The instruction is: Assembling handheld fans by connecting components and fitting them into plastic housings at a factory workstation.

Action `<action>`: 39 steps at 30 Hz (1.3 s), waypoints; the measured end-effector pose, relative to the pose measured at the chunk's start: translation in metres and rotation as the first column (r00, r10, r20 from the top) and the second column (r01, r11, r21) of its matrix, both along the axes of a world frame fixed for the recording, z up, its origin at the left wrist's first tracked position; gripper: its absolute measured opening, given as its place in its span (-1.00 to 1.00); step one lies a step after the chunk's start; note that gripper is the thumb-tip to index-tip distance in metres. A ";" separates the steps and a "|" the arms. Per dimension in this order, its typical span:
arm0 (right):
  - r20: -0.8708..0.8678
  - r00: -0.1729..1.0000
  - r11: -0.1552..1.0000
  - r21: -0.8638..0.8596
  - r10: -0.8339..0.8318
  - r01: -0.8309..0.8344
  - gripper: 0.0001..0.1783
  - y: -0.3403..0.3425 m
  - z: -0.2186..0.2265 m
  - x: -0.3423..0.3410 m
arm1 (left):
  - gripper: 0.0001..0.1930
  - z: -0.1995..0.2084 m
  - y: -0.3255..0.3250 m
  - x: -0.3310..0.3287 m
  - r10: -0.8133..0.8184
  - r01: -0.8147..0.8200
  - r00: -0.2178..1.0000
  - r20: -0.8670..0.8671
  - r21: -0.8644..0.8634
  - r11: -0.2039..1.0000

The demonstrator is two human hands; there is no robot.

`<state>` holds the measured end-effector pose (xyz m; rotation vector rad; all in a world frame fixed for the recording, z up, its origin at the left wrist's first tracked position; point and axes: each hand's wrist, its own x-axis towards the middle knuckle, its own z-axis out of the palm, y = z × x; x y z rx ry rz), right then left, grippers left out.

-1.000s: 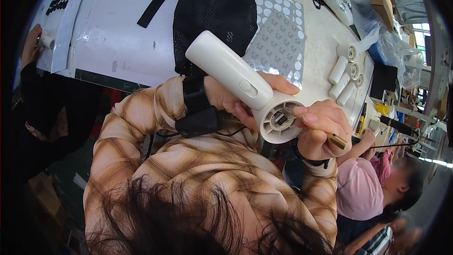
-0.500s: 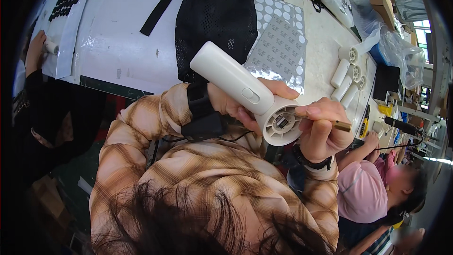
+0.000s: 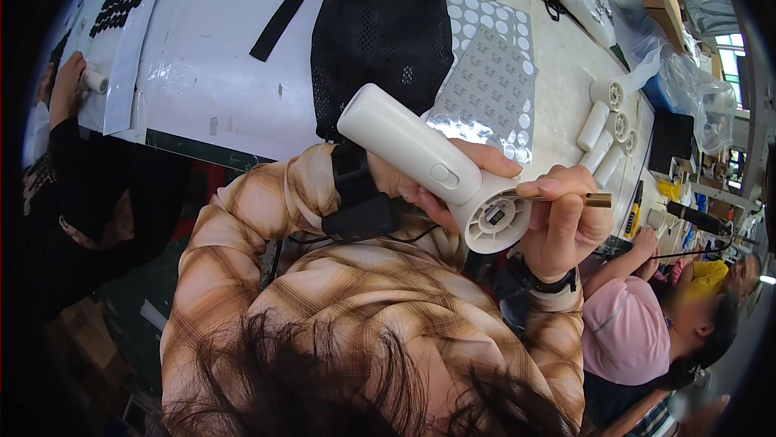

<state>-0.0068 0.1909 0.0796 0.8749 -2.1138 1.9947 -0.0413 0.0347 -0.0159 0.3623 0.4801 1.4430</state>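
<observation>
My left hand (image 3: 396, 182) is closed round a white handheld device (image 3: 408, 142), a smooth tube with an oval button on its side. The tube slants to the upper left. At its lower right is a round, spoked end (image 3: 487, 223) with a small dark label in its hub, facing me. My right hand (image 3: 566, 223) pinches a slim brass-coloured rod-like tool (image 3: 598, 200) between thumb and fingers. The tool's thin end reaches the rim of the spoked end. Whether it touches there is hidden by my fingers.
Beyond my hands lie a black mesh bag (image 3: 380, 41) and grey-backed sheets of round stickers (image 3: 489, 77). Several similar white devices (image 3: 594, 126) lie to the right, near plastic bags (image 3: 695, 89). A co-worker's hand (image 3: 66, 85) is at far left; a person in pink (image 3: 626, 328) sits right.
The whole view has shifted slightly, so things stand a little further right. The tool in my right hand now lies more level. Both hands keep their hold.
</observation>
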 end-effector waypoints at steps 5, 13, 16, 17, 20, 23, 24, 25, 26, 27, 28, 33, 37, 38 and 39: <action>0.041 0.999 1.000 -0.024 0.006 -0.005 -0.77 0.000 -0.002 0.002 | -0.23 -0.028 0.010 -0.001 -0.102 0.099 0.994 0.047 0.058 0.993; -0.397 0.907 0.988 0.104 0.143 -0.111 -0.85 0.004 -0.008 -0.008 | -0.28 -0.015 0.009 -0.001 -0.113 0.114 0.987 0.114 -0.009 0.993; -0.526 0.828 0.981 0.126 0.194 -0.149 -0.84 0.001 -0.010 -0.012 | -0.31 -0.012 0.018 0.001 -0.231 0.136 0.912 0.339 0.279 0.950; -0.546 0.816 0.982 0.103 0.191 -0.161 -0.82 0.000 -0.011 -0.012 | -0.31 -0.013 0.014 0.001 -0.184 0.117 0.935 0.302 0.228 0.967; -0.553 0.812 0.982 0.107 0.189 -0.156 -0.80 0.001 -0.010 -0.010 | -0.33 0.000 -0.003 0.004 -0.095 0.070 0.972 0.214 0.121 0.990; -0.525 0.831 0.980 0.164 0.185 -0.115 -0.74 0.005 -0.007 -0.006 | -0.31 0.011 -0.009 0.013 0.250 -0.250 0.968 0.022 0.008 0.968; -0.525 0.827 0.975 0.183 0.203 -0.124 -0.74 0.005 -0.006 -0.006 | -0.31 0.009 -0.009 0.012 0.249 -0.249 0.968 0.019 0.002 0.968; -0.524 0.822 0.970 0.202 0.221 -0.132 -0.75 0.005 -0.005 -0.006 | -0.31 0.002 -0.008 0.008 0.139 -0.140 0.989 0.050 0.007 0.990; -0.522 0.819 0.965 0.220 0.239 -0.141 -0.75 0.005 -0.004 -0.006 | -0.30 -0.004 -0.007 0.004 0.027 -0.029 0.996 0.083 0.015 0.999; -0.523 0.819 0.967 0.214 0.233 -0.139 -0.75 0.004 -0.003 -0.006 | -0.30 -0.010 -0.007 0.002 -0.085 0.083 0.990 0.115 0.026 0.996; -0.521 0.820 0.965 0.222 0.238 -0.139 -0.75 0.004 -0.003 -0.006 | -0.30 -0.013 -0.007 0.003 -0.087 0.085 0.989 0.117 0.020 0.996; -0.522 0.815 0.958 0.255 0.251 -0.131 -0.75 0.002 0.001 -0.017 | -0.26 -0.004 -0.012 -0.008 -0.076 0.089 0.990 0.123 -0.110 0.990; -0.493 0.835 0.963 0.223 0.245 -0.151 -0.74 -0.009 0.006 -0.017 | -0.30 -0.016 -0.021 0.001 0.062 -0.054 0.997 0.050 -0.149 0.987; -0.478 0.844 0.966 0.200 0.243 -0.165 -0.74 -0.012 0.009 -0.016 | -0.35 -0.035 -0.020 0.004 0.103 -0.105 0.993 0.056 0.023 0.994; -0.476 0.847 0.968 0.191 0.236 -0.162 -0.75 -0.013 0.008 -0.016 | -0.41 -0.042 -0.022 0.006 0.148 -0.158 0.987 0.068 0.182 0.970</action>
